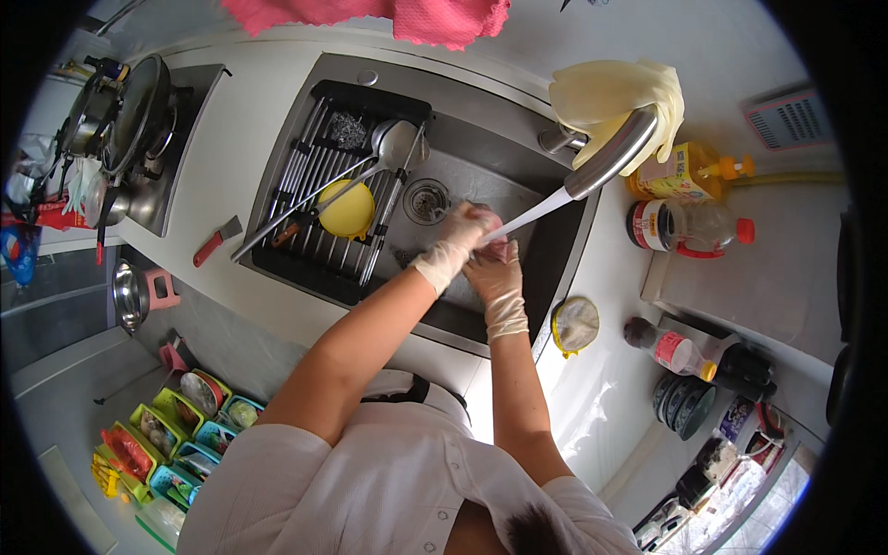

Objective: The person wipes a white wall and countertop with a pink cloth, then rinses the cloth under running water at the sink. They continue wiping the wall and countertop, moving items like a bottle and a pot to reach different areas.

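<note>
Both hands wear thin, translucent gloves and meet over the right basin of a stainless steel sink. Between them is a pink piece that looks like raw meat; the fingers partly cover it. My left hand grips it from the left and above, blurred by motion. My right hand holds it from below, thumb up along its right side. Water runs from the metal faucet onto the piece. The drain strainer lies just left of my hands.
Over the sink's left side, a roll-up rack bears a ladle, a yellow lid and steel wool. A red-handled knife lies left. Pale gloves drape the faucet. Oil bottles and a round scrubber are right.
</note>
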A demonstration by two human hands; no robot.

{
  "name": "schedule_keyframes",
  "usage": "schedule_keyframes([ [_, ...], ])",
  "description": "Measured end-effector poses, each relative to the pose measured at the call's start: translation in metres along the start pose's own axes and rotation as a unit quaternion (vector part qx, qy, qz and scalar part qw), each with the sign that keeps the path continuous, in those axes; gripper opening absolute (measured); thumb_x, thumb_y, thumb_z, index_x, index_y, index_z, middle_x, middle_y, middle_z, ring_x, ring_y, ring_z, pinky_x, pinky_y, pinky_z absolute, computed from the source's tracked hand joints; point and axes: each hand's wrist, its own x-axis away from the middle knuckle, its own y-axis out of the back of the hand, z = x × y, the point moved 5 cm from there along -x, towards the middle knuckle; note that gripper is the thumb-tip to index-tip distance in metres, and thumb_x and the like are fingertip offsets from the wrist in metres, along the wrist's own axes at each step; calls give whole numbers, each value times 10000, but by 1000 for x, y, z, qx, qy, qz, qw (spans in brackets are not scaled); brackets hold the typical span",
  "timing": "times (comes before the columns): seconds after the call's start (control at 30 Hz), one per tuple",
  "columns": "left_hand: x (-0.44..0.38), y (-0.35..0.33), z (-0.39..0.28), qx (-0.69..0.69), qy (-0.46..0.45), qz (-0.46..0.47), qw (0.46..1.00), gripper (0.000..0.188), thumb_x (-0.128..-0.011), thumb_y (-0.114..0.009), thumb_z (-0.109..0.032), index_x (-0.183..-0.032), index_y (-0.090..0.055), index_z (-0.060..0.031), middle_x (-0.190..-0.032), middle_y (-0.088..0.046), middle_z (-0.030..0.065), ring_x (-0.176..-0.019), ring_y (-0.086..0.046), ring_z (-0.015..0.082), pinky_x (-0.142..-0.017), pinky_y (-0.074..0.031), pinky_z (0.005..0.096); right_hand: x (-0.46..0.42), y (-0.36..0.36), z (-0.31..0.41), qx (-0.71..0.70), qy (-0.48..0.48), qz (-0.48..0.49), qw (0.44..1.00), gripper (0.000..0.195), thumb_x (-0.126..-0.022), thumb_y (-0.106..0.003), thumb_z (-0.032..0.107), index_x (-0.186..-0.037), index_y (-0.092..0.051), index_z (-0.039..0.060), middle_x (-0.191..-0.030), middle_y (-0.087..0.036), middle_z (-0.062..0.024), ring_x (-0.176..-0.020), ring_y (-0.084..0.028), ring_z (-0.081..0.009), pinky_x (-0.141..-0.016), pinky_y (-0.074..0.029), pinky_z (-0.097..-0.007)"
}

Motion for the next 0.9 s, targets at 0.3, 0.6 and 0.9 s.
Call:
schedule_keyframes([
  [0.3, 62, -23, -45, -354, -70, 2, 933, 212, -729, -725, -180, -819, -617, -22, -903, -679, 185, -899, -648, 365, -797, -503, 409, 6, 9, -1, 63, 147, -22, 987, 225, -948, -473, 86, -1161, -529, 37, -1064, -609, -119, -945, -602, -243, -972, -480, -363],
  [0.6, 63, -50, 25, -314, -148, 34, 937, 433, -921, -508, -173, -1334, -476, -46, -1259, -565, 209, -1218, -497, 388, -1052, -375, 469, 5, -14, 25, 212, 204, 104, 950, 358, -1024, -419, 328, -1271, -522, 90, -1086, -592, -25, -975, -539, -159, -894, -440, -295],
  [0.9, 88, -53, 26, -210, -304, -74, 926, 359, -1017, -416, -264, -1290, -511, -50, -1309, -537, 190, -1208, -508, 313, -1021, -383, 389, 14, -12, 22, 177, 167, 64, 968, 317, -1011, -436, 317, -1150, -591, 78, -1029, -627, -57, -957, -568, -183, -859, -475, -314],
])
